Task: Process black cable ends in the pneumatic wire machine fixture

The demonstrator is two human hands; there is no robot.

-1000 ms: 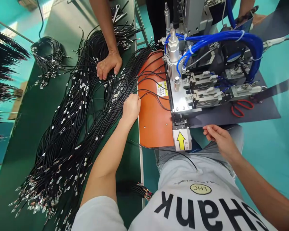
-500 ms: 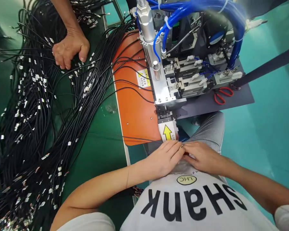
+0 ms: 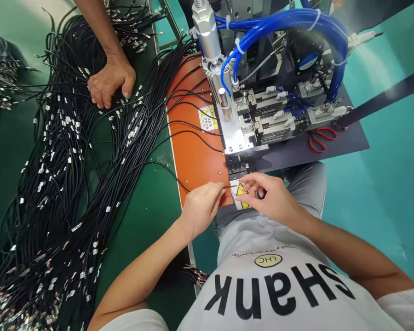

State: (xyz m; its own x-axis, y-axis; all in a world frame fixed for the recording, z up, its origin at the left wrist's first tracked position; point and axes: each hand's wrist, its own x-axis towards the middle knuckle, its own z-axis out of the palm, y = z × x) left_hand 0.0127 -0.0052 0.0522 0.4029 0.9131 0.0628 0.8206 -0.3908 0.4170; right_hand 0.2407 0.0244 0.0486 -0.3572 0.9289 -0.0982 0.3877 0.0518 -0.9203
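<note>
L hand (image 3: 200, 208) + R hand (image 3: 269, 196) pinching one wire (image 3: 174, 174), lining it up at machine (image 3: 241, 133) front; desk (image 3: 148, 216) pile (image 3: 55, 184) prob mostly undone.

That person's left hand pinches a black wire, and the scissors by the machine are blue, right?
Not quite. The scissors are red, not blue, as the head view shows. They do lie by the machine, and the left hand does pinch a black wire.
</note>
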